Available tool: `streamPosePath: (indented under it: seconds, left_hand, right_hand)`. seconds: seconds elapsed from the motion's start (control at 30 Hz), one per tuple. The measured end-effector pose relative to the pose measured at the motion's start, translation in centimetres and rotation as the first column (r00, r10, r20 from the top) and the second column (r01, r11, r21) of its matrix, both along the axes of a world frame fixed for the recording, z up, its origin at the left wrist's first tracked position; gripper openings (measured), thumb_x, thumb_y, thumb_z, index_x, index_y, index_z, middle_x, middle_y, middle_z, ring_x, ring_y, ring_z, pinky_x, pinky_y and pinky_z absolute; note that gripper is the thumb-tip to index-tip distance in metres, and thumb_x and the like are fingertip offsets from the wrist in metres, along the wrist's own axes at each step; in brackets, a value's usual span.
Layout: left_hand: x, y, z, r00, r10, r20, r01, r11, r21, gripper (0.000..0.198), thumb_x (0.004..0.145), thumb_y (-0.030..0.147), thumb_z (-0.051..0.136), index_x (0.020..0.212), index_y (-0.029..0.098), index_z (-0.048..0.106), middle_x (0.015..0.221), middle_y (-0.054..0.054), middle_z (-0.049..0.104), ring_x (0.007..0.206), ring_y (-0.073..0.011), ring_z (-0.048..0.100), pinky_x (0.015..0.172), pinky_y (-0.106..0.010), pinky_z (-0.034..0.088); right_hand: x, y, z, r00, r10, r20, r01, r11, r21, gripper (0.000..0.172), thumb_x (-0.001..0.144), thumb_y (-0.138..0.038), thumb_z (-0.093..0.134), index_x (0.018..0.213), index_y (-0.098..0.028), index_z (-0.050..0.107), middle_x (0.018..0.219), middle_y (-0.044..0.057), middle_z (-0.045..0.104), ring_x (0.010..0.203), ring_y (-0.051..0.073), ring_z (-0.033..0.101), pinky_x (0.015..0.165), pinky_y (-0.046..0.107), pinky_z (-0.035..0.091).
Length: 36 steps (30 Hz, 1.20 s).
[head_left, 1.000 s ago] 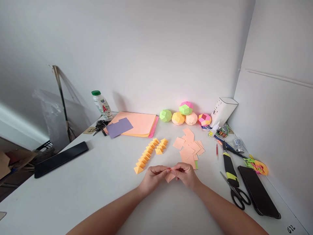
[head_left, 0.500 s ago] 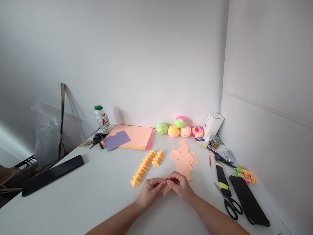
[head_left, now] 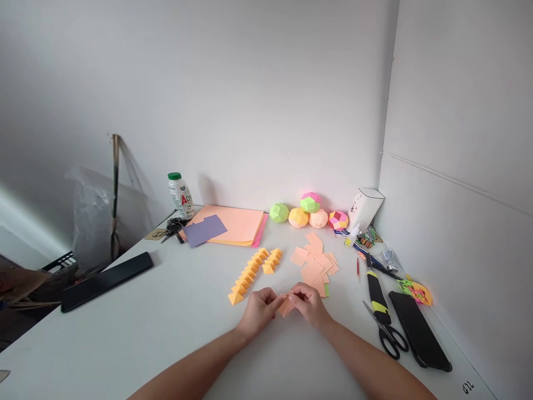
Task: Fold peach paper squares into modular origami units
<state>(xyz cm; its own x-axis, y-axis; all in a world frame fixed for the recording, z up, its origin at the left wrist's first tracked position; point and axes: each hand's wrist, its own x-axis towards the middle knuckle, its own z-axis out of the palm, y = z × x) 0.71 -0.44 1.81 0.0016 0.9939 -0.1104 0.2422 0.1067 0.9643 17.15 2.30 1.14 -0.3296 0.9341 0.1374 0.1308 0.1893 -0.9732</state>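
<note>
My left hand (head_left: 259,310) and my right hand (head_left: 308,303) meet over the white table (head_left: 166,322), fingers pinched on a small peach paper square (head_left: 285,307) that is partly folded between them. Just beyond my right hand lies a loose pile of peach paper squares (head_left: 315,263). A row of folded orange paper pieces (head_left: 252,270) runs diagonally behind my left hand.
Several coloured paper balls (head_left: 308,212) sit against the back wall, beside a stack of coloured sheets (head_left: 231,225), a bottle (head_left: 180,194) and keys (head_left: 171,227). Right of my hands lie scissors (head_left: 386,335), a cutter (head_left: 375,290), a phone (head_left: 418,330) and pens. A black bar (head_left: 106,279) lies at the left.
Both hands have stayed together on the peach square, working its fold with small finger movements. The view has shifted slightly with my head.
</note>
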Motion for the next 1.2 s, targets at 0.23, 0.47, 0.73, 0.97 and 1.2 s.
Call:
streamPosePath:
  seconds: [0.23, 0.47, 0.73, 0.97, 1.2]
  left_hand:
    - [-0.4, 0.1, -0.4, 0.997, -0.077, -0.008, 0.077, 0.997, 0.026, 0.051, 0.077, 0.061, 0.047, 0.051, 0.02, 0.034, 0.045, 0.004, 0.042, 0.044, -0.0095, 0.036, 0.045, -0.022, 0.027]
    - [-0.7, 0.2, 0.0, 0.987, -0.134, 0.093, 0.121, 0.983, 0.137, 0.038, 0.076, 0.055, 0.055, 0.068, 0.018, 0.05, 0.065, 0.003, 0.048, 0.054, -0.01, 0.041, 0.05, -0.021, 0.033]
    - [-0.6, 0.4, -0.7, 0.997, -0.047, 0.058, 0.045, 0.999, 0.023, 0.053, 0.081, 0.061, 0.04, 0.049, 0.019, 0.032, 0.048, 0.005, 0.034, 0.047, -0.0092, 0.03, 0.047, -0.023, 0.025]
    - [-0.7, 0.0, -0.1, 0.969, -0.176, 0.173, 0.16, 0.982, 0.1, 0.034, 0.081, 0.051, 0.05, 0.078, 0.018, 0.053, 0.065, 0.002, 0.047, 0.057, -0.0113, 0.041, 0.053, -0.022, 0.034]
    - [-0.7, 0.6, -0.9, 0.977, -0.195, 0.089, 0.161, 0.94, 0.301, 0.024, 0.082, 0.042, 0.055, 0.078, 0.018, 0.058, 0.083, -0.003, 0.046, 0.071, -0.0136, 0.045, 0.06, -0.024, 0.039]
  right_hand:
    - [0.1, 0.0, 0.5, 0.999, -0.029, -0.024, 0.027, 0.998, -0.06, 0.017, 0.076, -0.029, 0.059, 0.063, -0.018, 0.058, 0.064, -0.001, 0.051, 0.059, 0.013, 0.045, 0.056, 0.025, 0.039]
    - [0.3, 0.0, 0.6, 1.0, -0.014, -0.017, 0.013, 0.997, -0.076, 0.018, 0.076, -0.03, 0.06, 0.063, -0.018, 0.059, 0.065, 0.0, 0.052, 0.063, 0.015, 0.048, 0.061, 0.026, 0.04]
    - [0.2, 0.1, 0.7, 0.998, -0.061, -0.032, 0.059, 0.995, -0.08, 0.023, 0.08, -0.032, 0.058, 0.062, -0.017, 0.057, 0.061, -0.001, 0.05, 0.059, 0.013, 0.046, 0.056, 0.025, 0.04]
    - [-0.3, -0.9, 0.3, 0.985, -0.166, 0.047, 0.13, 0.891, 0.435, 0.014, 0.083, -0.021, 0.054, 0.071, -0.017, 0.062, 0.065, 0.003, 0.055, 0.057, 0.013, 0.046, 0.051, 0.025, 0.038]
    - [-0.6, -0.9, 0.5, 0.985, -0.138, 0.106, 0.075, 0.884, 0.461, 0.018, 0.083, -0.021, 0.053, 0.066, -0.018, 0.058, 0.062, 0.003, 0.053, 0.059, 0.015, 0.046, 0.052, 0.026, 0.037]
